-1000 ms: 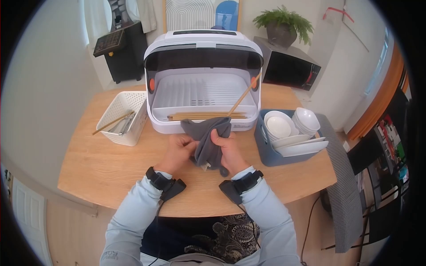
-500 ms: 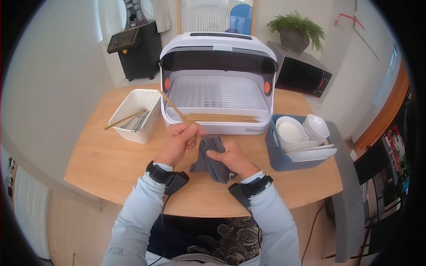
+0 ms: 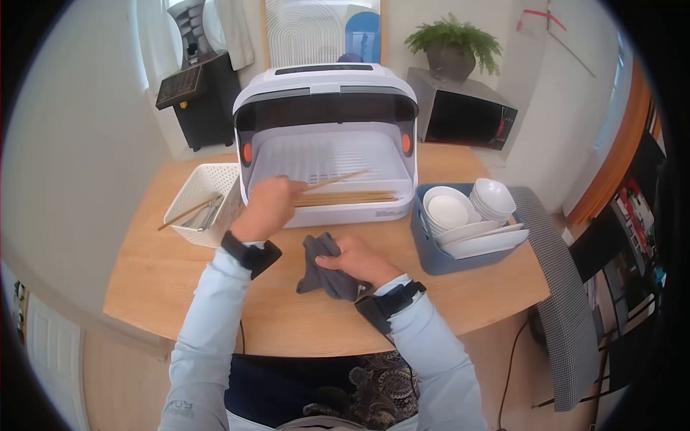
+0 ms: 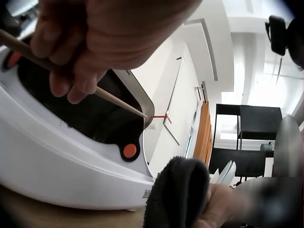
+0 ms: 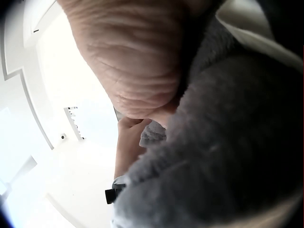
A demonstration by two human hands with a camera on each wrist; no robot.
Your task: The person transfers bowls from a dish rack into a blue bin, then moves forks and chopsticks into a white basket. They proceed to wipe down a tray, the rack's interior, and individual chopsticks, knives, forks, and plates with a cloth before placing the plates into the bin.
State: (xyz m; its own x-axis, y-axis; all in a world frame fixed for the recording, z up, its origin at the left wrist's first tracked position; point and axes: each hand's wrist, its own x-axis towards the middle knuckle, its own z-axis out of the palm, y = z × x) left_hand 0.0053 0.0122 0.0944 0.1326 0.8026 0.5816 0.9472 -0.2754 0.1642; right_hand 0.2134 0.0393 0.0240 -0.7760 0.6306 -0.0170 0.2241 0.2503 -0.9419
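Note:
Between its fingers and thumb my left hand [image 3: 267,208] holds a wooden chopstick [image 3: 338,179], lying nearly level over the front of the white dish cabinet [image 3: 345,217]. Several more chopsticks [image 3: 348,198] lie side by side in the cabinet's front trough, just below the held one. In the left wrist view the chopstick [image 4: 118,101] crosses the curled fingers. My right hand [image 3: 363,260] grips a bunched dark grey cloth [image 3: 323,269] over the table in front of the cabinet. Plush folds of the cloth [image 5: 204,152] fill much of the right wrist view.
A white perforated basket [image 3: 188,188] with a chopstick and metal cutlery stands left of the cabinet. To the right, a blue-grey tub [image 3: 460,264] holds white bowls and plates. The cabinet's dark lid [image 3: 327,111] is raised. Behind stand a microwave [image 3: 467,115] and a potted fern [image 3: 453,54].
The chopstick stood upright in the cloth, then passed into my left hand. That hand has moved forward with it to the cabinet's trough. My right hand keeps the cloth near the table.

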